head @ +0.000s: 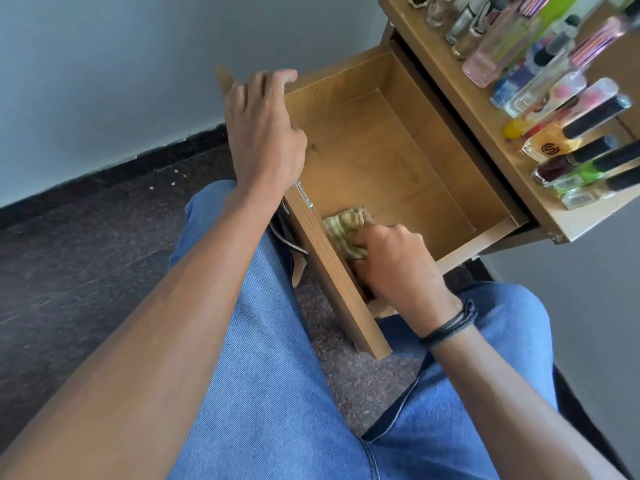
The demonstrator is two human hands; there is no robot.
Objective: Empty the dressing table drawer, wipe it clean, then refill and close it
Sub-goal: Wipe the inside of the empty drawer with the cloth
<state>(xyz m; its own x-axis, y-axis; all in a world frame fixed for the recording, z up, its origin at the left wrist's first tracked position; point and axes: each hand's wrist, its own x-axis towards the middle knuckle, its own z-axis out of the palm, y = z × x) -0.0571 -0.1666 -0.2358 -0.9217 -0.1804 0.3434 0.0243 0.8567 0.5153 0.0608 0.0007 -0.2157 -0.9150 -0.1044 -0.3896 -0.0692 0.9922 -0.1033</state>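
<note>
- Head view: the right hand (394, 265) clamps a crumpled yellowish cloth (346, 233) at 6 o'clock, inside the drawer (398, 161), against its front panel.
- Well apart at 10 o'clock, the left hand (265, 133) curls its fingers over the drawer's corner.
- At centre the drawer stands pulled out, with only the cloth on its wooden floor.
- At 2 o'clock the counter (491, 140) carries rows of bottles (554, 98).

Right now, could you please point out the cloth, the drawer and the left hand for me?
cloth (344, 231): head view, on its bunched top folds.
drawer (391, 157): head view, on its bare wooden floor.
left hand (265, 133): head view, on its back.
</note>
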